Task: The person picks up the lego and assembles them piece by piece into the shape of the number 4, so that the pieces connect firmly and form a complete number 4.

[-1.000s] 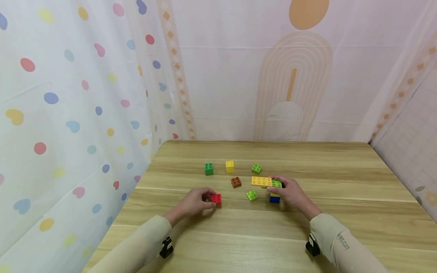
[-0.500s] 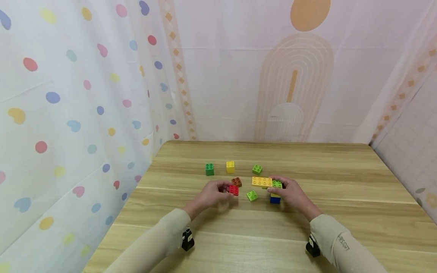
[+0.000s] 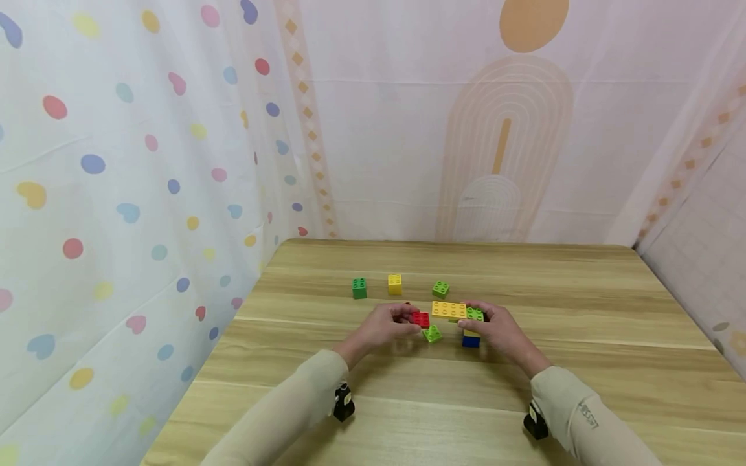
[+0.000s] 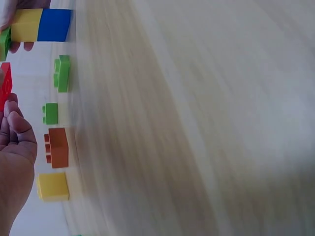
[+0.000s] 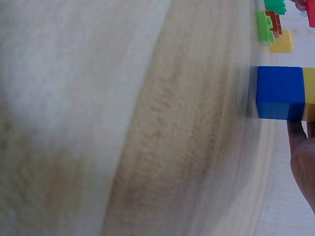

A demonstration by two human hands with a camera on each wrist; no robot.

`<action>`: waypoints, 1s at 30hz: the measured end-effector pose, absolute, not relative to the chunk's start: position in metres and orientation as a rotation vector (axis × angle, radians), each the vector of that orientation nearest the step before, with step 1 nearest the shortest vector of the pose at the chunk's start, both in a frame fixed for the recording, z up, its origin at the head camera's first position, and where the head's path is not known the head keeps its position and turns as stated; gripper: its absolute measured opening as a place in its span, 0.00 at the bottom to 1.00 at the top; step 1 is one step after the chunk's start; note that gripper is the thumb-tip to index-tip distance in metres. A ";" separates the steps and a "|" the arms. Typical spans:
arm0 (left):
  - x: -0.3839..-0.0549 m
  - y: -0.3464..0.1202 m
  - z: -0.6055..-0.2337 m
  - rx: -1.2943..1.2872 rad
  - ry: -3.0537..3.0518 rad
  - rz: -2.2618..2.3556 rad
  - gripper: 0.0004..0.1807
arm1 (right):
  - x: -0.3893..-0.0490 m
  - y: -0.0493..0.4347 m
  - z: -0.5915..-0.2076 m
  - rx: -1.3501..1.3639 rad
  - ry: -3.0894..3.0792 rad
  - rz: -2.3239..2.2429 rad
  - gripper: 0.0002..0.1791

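Note:
My left hand [image 3: 386,325] pinches a red building brick [image 3: 421,320] between thumb and fingers, held above the table. Just right of it stands a stack, with a blue brick [image 3: 471,340] at the bottom, a yellow brick [image 4: 25,25] on it and lime green [image 3: 474,313] higher up. A long yellow-orange brick [image 3: 449,310] juts left from the stack's upper part, close to the red brick but apart from it. My right hand [image 3: 495,327] grips the stack from the right, partly covering it. Below the red brick lies a lime green brick [image 3: 432,334].
Farther back on the wooden table [image 3: 559,278] are a dark green brick [image 3: 359,288], a yellow brick [image 3: 395,284] and another lime green brick [image 3: 440,288]. A brown brick [image 4: 58,147], mostly hidden by my left hand in the head view, shows in the left wrist view.
My left hand has carried the red brick rightward and up, from the table's left part to beside the long yellow-orange brick. My right hand and the stack have stayed in place.

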State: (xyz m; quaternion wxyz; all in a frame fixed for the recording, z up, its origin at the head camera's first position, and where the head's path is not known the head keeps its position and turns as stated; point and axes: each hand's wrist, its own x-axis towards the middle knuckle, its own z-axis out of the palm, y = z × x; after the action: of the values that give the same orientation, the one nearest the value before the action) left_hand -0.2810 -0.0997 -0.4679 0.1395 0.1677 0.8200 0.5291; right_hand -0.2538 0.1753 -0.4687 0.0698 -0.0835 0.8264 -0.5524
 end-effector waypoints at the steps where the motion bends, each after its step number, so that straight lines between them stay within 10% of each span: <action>1: -0.281 -0.098 -0.468 0.473 2.364 1.534 0.20 | -0.254 0.175 -0.469 -0.250 2.486 -1.664 0.32; 30: -0.284 -0.065 -0.466 0.451 2.243 1.679 0.21 | -0.253 0.176 -0.467 -0.252 2.475 -1.657 0.31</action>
State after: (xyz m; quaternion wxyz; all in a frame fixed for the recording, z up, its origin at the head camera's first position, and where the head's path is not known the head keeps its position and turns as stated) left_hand -0.2841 -0.0651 -0.4662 0.1513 0.1571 0.7812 0.5849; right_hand -0.2526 0.1756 -0.4668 0.0760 -0.0842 0.8257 -0.5527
